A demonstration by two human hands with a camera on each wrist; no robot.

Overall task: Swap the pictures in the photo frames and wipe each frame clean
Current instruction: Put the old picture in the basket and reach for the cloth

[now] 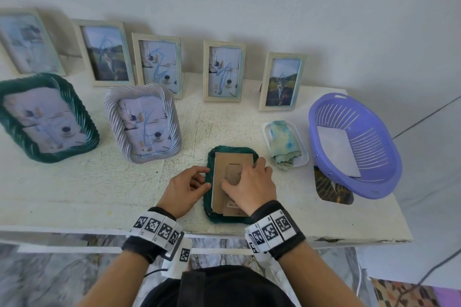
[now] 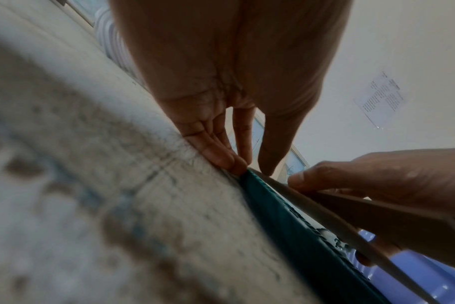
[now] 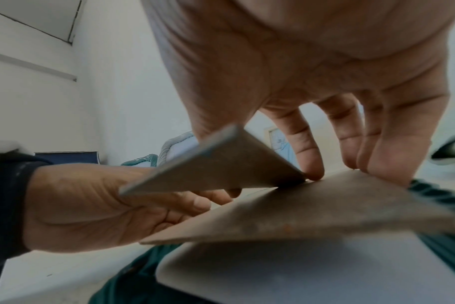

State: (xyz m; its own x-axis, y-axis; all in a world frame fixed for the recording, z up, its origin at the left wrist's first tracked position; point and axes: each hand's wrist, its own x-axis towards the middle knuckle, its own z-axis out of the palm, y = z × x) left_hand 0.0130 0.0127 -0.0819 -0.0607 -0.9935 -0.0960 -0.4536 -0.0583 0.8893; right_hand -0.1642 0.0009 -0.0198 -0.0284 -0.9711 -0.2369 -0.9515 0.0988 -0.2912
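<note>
A green frame [image 1: 234,149] lies face down near the table's front edge, with a brown backing board [image 1: 232,160] on it. My left hand [image 1: 203,178] pinches the frame's left rim [image 2: 299,226] between thumb and fingers [image 2: 231,158]. My right hand [image 1: 249,182] sits on top of the board, gripping it at the stand flap. In the right wrist view the board [image 3: 299,211] is tilted up at its near end, its stand flap [image 3: 221,164] is raised, and the white back of a picture [image 3: 299,271] shows underneath. The right fingertips [image 3: 312,164] press the board's far part.
A stained cloth [image 1: 284,142] lies on a white tray [image 1: 303,160] right of the frame. Beyond it a purple basket [image 1: 374,182] holds a white sheet, with a loose picture [image 1: 331,189] under its rim. A green frame [image 1: 15,132], a silver frame [image 1: 112,117] and several cream frames [image 1: 207,71] stand behind.
</note>
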